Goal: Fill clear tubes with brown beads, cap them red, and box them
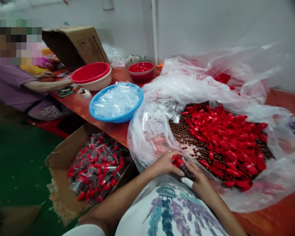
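Note:
Both my hands meet in front of my body at the near edge of a plastic sheet. My left hand point(167, 163) closes its thumb and fingers round the red end of a small container with a red cap point(178, 161). At the container's clear, darker end, my right hand point(197, 175) grips with bent fingers; one finger wears a white wrap. The fingers partly hide the container. Just beyond lie brown beads point(195, 139) and a large heap of red plastic caps point(227, 141). Clear plastic pieces point(152, 119) lie to the left of the beads.
A blue basin point(131, 114) of clear pieces stands left of the sheet point(186, 85). Below the table edge, a cardboard box point(61, 196) holds many red-capped containers. Farther back are a red basin point(88, 73), a bowl point(140, 77) and another carton point(88, 46). A person point(12, 85) sits at far left.

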The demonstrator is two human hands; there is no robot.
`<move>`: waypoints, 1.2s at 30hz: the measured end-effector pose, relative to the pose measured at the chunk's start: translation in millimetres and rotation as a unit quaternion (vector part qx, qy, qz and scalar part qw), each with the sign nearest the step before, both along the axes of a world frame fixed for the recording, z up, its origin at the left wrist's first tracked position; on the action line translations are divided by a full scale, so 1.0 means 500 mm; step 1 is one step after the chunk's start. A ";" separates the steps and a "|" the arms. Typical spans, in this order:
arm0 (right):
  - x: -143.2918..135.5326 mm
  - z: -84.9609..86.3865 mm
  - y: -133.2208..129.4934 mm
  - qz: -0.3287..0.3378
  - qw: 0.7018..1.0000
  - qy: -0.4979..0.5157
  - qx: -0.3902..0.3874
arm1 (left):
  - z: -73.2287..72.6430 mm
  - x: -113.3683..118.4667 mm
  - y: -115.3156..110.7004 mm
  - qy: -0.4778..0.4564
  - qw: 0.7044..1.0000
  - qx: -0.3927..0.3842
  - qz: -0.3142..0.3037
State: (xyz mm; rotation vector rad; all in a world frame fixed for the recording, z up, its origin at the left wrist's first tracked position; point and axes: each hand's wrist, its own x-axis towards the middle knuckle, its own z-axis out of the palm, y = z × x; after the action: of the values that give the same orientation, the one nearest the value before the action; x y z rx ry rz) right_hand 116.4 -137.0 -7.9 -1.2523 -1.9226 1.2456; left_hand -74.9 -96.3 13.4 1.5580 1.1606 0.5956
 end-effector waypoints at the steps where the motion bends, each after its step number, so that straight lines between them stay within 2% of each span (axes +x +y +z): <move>1: 0.003 -0.008 -0.005 -0.010 1.000 0.004 0.005 | -0.001 0.002 -0.008 -0.005 1.000 -0.003 0.008; 4: 0.016 -0.033 -0.013 -0.043 0.998 -0.029 0.035 | -0.001 0.008 -0.035 0.012 0.999 0.009 0.052; 6: 0.022 -0.050 -0.012 -0.036 0.998 -0.044 0.025 | -0.002 0.011 -0.049 0.031 0.996 -0.001 0.087; 10: 0.026 -0.065 -0.009 -0.015 0.999 -0.033 -0.020 | -0.009 0.009 -0.056 0.003 0.996 -0.012 0.088; 15: 0.032 -0.049 -0.005 -0.016 0.999 -0.044 0.014 | -0.008 -0.006 -0.043 -0.094 0.991 -0.022 0.089; 17: 0.032 -0.033 0.007 0.001 0.996 -0.070 0.050 | 0.010 -0.020 -0.039 -0.118 0.987 -0.013 0.108; 19: 0.014 -0.007 0.026 0.024 0.991 -0.096 0.086 | 0.041 -0.046 -0.039 -0.139 0.980 0.017 0.138; 21: -0.031 0.032 0.049 0.057 0.985 -0.102 0.124 | 0.084 -0.088 -0.045 -0.152 0.969 0.068 0.180; 24: -0.157 0.094 0.077 0.111 0.973 -0.062 0.194 | 0.146 -0.180 -0.071 -0.144 0.954 0.126 0.230; 26: -0.265 0.123 0.081 0.178 0.960 -0.001 0.217 | 0.169 -0.257 -0.102 -0.101 0.941 0.141 0.292; 27: -0.318 0.130 0.080 0.212 0.954 0.026 0.212 | 0.170 -0.298 -0.121 -0.074 0.934 0.140 0.320; 28: -0.369 0.131 0.077 0.246 0.947 0.048 0.202 | 0.162 -0.340 -0.140 -0.051 0.927 0.138 0.345; 30: -0.452 0.118 0.071 0.319 0.930 0.065 0.170 | 0.120 -0.424 -0.173 -0.001 0.908 0.130 0.398; 33: -0.513 0.090 0.066 0.385 0.916 0.002 0.116 | 0.000 -0.528 -0.198 0.051 0.886 0.069 0.456; 35: -0.510 0.089 0.066 0.399 0.911 -0.008 0.103 | -0.089 -0.569 -0.198 0.095 0.873 0.018 0.479; 36: -0.497 0.096 0.069 0.398 0.911 -0.002 0.108 | -0.128 -0.582 -0.195 0.120 0.874 0.000 0.470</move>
State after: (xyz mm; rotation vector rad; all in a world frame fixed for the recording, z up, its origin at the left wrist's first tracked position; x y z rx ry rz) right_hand -132.1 -102.7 40.1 -0.3279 -2.6008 1.3151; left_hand -365.7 -193.8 -50.5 0.9936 2.1241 1.0343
